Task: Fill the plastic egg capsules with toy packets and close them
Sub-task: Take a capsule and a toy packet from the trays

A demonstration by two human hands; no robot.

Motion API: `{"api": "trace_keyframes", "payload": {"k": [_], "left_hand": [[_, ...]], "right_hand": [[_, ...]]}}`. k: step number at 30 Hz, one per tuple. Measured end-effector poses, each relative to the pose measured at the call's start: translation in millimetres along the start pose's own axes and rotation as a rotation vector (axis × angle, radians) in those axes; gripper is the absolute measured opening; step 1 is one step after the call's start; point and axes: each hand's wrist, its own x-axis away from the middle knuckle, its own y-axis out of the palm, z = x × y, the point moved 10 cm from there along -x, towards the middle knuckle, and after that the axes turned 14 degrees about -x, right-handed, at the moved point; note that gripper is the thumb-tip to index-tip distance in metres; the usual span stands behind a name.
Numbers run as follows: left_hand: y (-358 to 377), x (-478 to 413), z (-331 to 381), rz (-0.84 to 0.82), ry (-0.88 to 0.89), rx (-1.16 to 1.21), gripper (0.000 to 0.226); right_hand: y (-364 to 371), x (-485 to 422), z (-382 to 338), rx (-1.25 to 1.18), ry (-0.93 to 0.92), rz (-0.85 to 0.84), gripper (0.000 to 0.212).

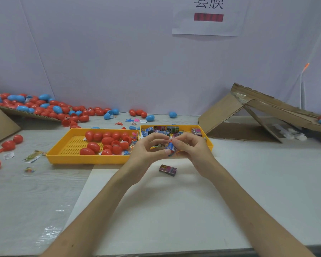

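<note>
Readying a toy packet [170, 148] for a capsule seems to be the step in hand. No open egg half shows plainly in either grip. The next move, as I judge it, calls for an open half from the trays, a push-in, then the two halves lined up and pressed shut.

Nearest, flat on the desk [248, 182] between the forearms: a spare packet [168, 170], untouched.

Just above it, both hands meet on the toy packet, clear of the desk.
- Left hand [148, 148]: fingers curled, thumb and forefinger pinching the packet's left side.
- Right hand [191, 147]: fingers curled, tips closed on its right side and top.
- A fleck of red sits between the fingertips; too small to tell what it is.

Behind the hands, two yellow trays stand side by side. The left tray [85, 160] holds red egg capsules [93, 146], closed ones and a few open halves. The right tray [209, 143] holds more packets.

Far left, against the wall: a heap of red and blue eggs [44, 108] spilling off cardboard. Far right: a collapsed cardboard box [248, 112].
</note>
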Motion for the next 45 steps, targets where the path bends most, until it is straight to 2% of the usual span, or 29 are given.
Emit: {"api": "trace_keyframes", "payload": {"k": [7,13,16,23,25,27,30,35,39,42,45], "left_hand": [[-0.2,-0.8,0.8,0.011,0.011,-0.041,0.031],[-1.1,-0.9,3.5,0.03,0.059,-0.129,0.033],[0.6,-0.6,5.8,0.02,0.087,-0.178,0.033],[0.9,-1.2,9.0,0.03,0.129,-0.223,0.037],[1.1,-0.2,10.7,0.032,0.15,-0.244,0.039],[1.7,0.2,10.5,0.032,0.157,-0.28,0.04],[3.7,0.3,9.0,0.024,0.151,-0.309,0.042],[5.7,0.4,9.9,0.015,0.158,-0.295,0.043],[1.4,-0.4,8.9,0.042,0.138,-0.252,0.035],[-3.5,-0.8,4.9,0.058,0.09,-0.139,0.028],[-3.7,-0.5,0.5,0.044,0.04,-0.045,0.031]], "right_hand": [[-0.6,0.2,-2.1,-0.003,-0.016,0.009,0.009],[2.6,0.8,1.5,-0.03,0.037,-0.002,0.017],[-0.1,-0.2,2.0,-0.017,0.019,0.003,0.01],[-5.3,-1.9,4.9,-0.032,0.018,0.028,0.01],[-3.9,-1.6,7.1,-0.05,0.039,0.022,0.015],[-2.7,-1.4,8.2,-0.019,0.055,0.016,0.021],[-3.9,-1.3,7.3,0.032,0.04,0.021,0.017],[-7.2,-1.7,5.8,0.032,0.012,0.055,0.017],[-4.6,-3.0,8.1,-0.039,0.036,0.045,0.025],[-3.5,-1.8,5.0,-0.023,0.02,0.027,0.035],[-4.9,-1.3,2.2,0.016,-0.006,0.041,0.029]]}}
